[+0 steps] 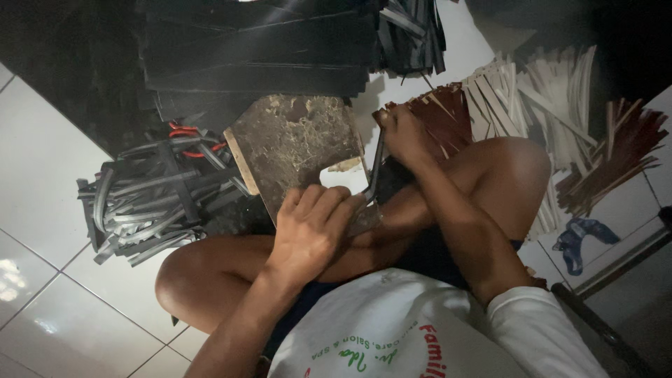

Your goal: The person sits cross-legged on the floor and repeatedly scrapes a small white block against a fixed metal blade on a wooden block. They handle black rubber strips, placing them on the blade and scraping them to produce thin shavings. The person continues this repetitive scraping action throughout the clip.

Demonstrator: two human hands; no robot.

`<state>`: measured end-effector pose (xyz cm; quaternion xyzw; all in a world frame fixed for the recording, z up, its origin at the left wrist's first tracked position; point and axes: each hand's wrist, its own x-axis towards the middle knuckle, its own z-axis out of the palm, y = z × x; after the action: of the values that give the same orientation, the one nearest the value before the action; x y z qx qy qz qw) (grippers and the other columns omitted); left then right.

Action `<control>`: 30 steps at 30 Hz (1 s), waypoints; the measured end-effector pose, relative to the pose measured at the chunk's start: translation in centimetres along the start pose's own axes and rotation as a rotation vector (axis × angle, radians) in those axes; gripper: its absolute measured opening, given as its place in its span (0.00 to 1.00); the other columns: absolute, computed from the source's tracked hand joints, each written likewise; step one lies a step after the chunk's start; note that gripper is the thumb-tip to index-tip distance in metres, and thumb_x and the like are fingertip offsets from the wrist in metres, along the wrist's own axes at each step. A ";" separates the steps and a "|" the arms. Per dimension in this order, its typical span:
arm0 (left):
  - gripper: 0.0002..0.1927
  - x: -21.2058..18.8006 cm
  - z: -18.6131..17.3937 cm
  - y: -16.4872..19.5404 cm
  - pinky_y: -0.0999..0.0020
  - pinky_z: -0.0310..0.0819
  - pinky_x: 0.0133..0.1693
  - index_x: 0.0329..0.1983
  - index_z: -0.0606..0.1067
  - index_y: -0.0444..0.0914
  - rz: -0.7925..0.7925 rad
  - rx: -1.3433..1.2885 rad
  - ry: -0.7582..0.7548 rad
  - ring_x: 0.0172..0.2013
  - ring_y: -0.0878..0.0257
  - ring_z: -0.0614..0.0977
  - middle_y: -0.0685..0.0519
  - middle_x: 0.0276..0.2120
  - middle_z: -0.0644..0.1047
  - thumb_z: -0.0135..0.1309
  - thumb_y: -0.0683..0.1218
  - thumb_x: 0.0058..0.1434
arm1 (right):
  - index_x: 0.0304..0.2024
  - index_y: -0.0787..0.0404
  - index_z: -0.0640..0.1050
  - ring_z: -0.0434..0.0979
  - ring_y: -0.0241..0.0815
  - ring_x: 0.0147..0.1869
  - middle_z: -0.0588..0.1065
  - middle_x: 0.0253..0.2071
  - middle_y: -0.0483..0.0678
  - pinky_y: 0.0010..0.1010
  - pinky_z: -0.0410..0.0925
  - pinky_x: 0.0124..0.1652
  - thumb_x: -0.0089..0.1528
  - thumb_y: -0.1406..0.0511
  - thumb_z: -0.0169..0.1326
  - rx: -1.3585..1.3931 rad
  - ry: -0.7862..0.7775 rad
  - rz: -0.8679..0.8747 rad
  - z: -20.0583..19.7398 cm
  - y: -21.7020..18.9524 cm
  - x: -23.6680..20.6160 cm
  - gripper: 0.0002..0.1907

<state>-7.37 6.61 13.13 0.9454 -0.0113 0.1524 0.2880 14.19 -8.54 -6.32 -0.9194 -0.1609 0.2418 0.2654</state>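
Item: dark strip (376, 168), thin and narrow, held upright-tilted between our two hands above our folded legs. Our left hand (311, 224) has its grip closed over the strip's lower end, fingers curled, pressing it against the near edge of the worn board (297, 143). Our right hand (402, 133) has its grip closed round the strip's upper end; what else it may hold we cannot tell.

Worn board: brownish, scuffed and pitted, lying flat on the floor before our knees, one corner broken away.

Bundle of black strips (150, 203): heaped on the white tiled floor (42, 161) to our left, just beside the board, with an orange loop (185, 133) at its far side.

Stack of black sheets (259, 56): beyond the board.

Reddish-brown strips (441, 119): fanned behind our right hand. Pale strips (532, 91) beside them, further right.

Blue object (581, 241): on the floor at far right, shape unclear.
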 end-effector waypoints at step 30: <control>0.09 2.3 0.9 3.7 0.55 0.64 0.41 0.41 0.82 0.46 -0.236 0.021 0.118 0.39 0.53 0.77 0.50 0.39 0.77 0.63 0.50 0.59 | 0.51 0.60 0.74 0.71 0.35 0.36 0.72 0.42 0.45 0.26 0.68 0.34 0.77 0.60 0.58 0.906 0.136 -0.171 -22.3 -1.4 -4.4 0.10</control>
<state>-5.28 3.13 15.11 0.9324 0.1185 0.1728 0.2944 22.16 -18.43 12.55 -0.7079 -0.0966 0.2040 0.6693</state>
